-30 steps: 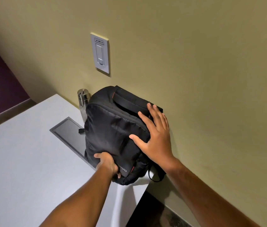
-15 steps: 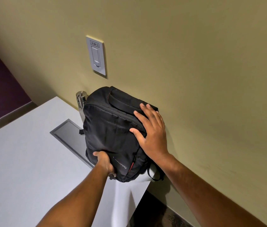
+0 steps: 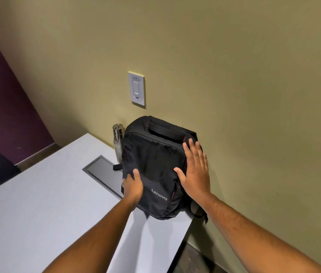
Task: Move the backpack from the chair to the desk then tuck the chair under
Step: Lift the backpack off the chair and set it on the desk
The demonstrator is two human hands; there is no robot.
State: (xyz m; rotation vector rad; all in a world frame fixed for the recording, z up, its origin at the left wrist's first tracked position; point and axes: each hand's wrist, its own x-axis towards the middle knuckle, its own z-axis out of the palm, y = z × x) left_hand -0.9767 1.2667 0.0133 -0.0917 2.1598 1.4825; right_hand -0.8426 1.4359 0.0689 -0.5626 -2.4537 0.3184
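A black Lenovo backpack [image 3: 153, 162] with red trim stands upright on the far right corner of the white desk [image 3: 37, 209], leaning against the olive wall. My left hand [image 3: 134, 186] rests flat on its lower left front, fingers loosely spread, not gripping. My right hand [image 3: 195, 172] lies open and flat against the backpack's right side, fingers pointing up. The chair is out of view.
A steel bottle [image 3: 118, 140] stands just left of the backpack against the wall. A grey recessed panel [image 3: 102, 172] is set in the desk beside my left hand. A wall switch plate [image 3: 136, 88] hangs above. The desk's right edge drops to dark floor [image 3: 191, 261].
My left hand has let go of the backpack's bottom corner and now lies flat on its front. The backpack has settled upright against the wall. My view has pulled back.
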